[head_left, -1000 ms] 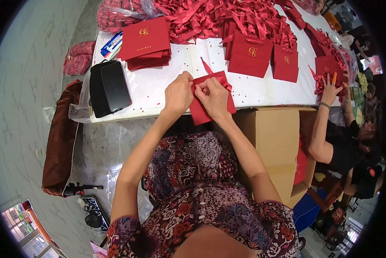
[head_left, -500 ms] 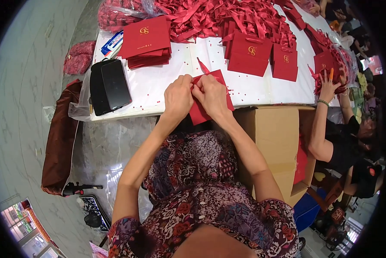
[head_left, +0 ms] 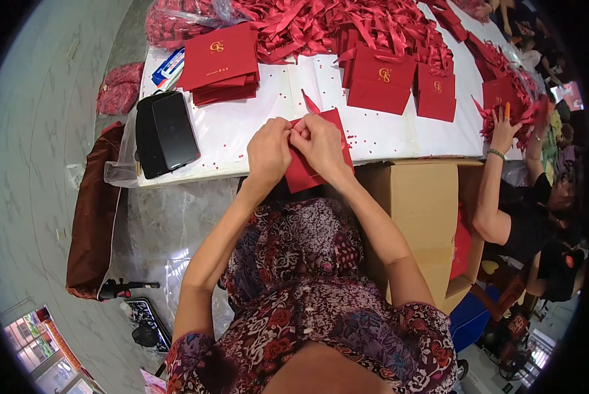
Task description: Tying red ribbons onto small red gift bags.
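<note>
A small red paper bag (head_left: 334, 134) lies at the table's near edge, partly over it, under my two hands. At its top edge, the fingers of my left hand (head_left: 269, 148) and my right hand (head_left: 318, 143) are pinched together, almost touching. A red ribbon (head_left: 310, 102) sticks out just beyond my right fingers, and both hands seem closed on it, though the fingertips hide the exact grip. To the left is a stack of flat red bags (head_left: 219, 59) with gold print. More red bags with ribbons (head_left: 381, 77) lie to the right.
A heap of red ribbons (head_left: 307, 26) covers the far side of the white table (head_left: 294, 85). A black phone (head_left: 176, 128) lies at left. An open cardboard box (head_left: 422, 223) stands below the table edge. On the right, a co-worker's hand (head_left: 503, 134) handles red ribboned bags.
My hands and the bag have shifted slightly left, fingers still pinched at its top. On the right, the co-worker's far hand has moved and blurs.
</note>
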`<state>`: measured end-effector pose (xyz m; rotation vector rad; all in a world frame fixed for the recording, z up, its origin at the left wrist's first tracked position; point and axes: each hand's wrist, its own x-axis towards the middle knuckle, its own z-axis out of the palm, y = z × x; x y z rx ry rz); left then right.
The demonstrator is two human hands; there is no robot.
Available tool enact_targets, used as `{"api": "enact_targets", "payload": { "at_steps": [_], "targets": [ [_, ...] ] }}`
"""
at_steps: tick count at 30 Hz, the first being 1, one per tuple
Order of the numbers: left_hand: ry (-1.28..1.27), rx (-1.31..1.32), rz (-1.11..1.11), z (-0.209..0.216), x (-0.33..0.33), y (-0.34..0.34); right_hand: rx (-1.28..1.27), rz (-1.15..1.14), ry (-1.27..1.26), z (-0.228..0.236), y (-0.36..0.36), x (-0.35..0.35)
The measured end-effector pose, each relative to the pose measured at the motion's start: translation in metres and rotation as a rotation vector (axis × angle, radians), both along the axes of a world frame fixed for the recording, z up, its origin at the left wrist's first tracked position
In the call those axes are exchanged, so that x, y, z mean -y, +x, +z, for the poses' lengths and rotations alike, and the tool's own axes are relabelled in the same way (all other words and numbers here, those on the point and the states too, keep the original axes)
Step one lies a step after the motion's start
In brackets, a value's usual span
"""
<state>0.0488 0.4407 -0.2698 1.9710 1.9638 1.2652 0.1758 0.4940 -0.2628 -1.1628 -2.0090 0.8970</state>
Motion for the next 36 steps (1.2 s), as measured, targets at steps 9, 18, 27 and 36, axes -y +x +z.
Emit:
{"api": "enact_targets", "payload": {
  "at_steps": [9, 18, 27, 36],
  "targets": [
    [-0.226, 0.328, 0.061, 0.004, -0.005, -0.007, 0.017, 0.112, 0.125, 0.007, 0.016, -0.001],
    [-0.117, 0.129, -0.068, 0.014, -0.001, -0.003, 0.225, 0.276, 0.013, 0.017, 0.024, -0.046],
    [0.154, -0.053, -0.214, 0.016, -0.004, -0.01, -0.059, 0.42, -0.626, -0.002, 0.017, -0.072],
    [-0.009, -0.037, -0.117, 0.012, -0.002, -0.004, -0.12, -0.12, -0.131, -0.019, 0.003, -0.083]
  ]
}}
